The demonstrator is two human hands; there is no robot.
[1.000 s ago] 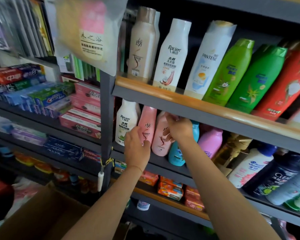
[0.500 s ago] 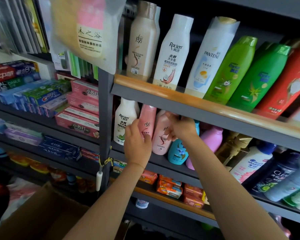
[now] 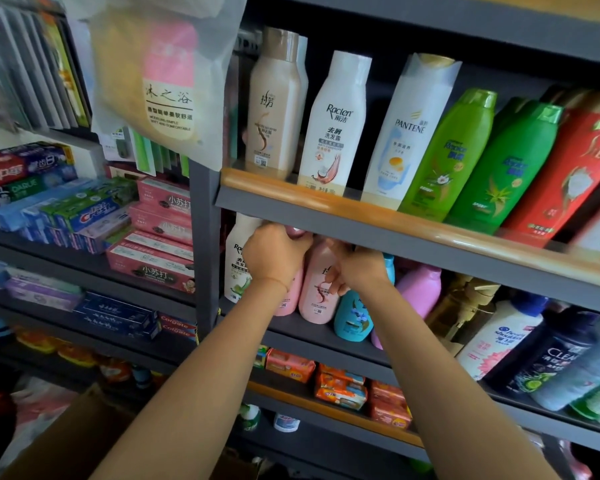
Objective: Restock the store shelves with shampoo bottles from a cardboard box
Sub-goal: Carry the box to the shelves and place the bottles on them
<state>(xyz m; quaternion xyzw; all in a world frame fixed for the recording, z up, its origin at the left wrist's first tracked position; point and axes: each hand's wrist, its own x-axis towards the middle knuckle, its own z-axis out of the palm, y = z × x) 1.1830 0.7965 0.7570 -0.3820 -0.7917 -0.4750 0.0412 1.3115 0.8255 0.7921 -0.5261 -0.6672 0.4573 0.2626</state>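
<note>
Two pink shampoo bottles stand side by side on the middle shelf (image 3: pixel 326 341), under the upper shelf's wooden rail (image 3: pixel 361 220). My left hand (image 3: pixel 274 254) grips the top of the left pink bottle (image 3: pixel 290 299), hiding its cap. My right hand (image 3: pixel 361 271) holds the right pink bottle (image 3: pixel 319 296) near its shoulder, with fingers curled on its side. A white Raclen bottle (image 3: pixel 236 271) stands just left of them and a teal bottle (image 3: pixel 352 317) just right. The cardboard box (image 3: pixel 66 438) shows as a brown flap at the bottom left.
The upper shelf carries a beige bottle (image 3: pixel 274 109), white bottles, green bottles (image 3: pixel 451 154) and a red one. Further right on the middle shelf are a lilac bottle (image 3: pixel 420 292), a pump bottle and dark bottles. Toothpaste boxes (image 3: pixel 84 216) fill the left shelves. Soap packs (image 3: pixel 340 389) lie below.
My left hand slid up from the left pink bottle's body to its top. My right hand shifted slightly up on the right pink bottle. The view moved closer.
</note>
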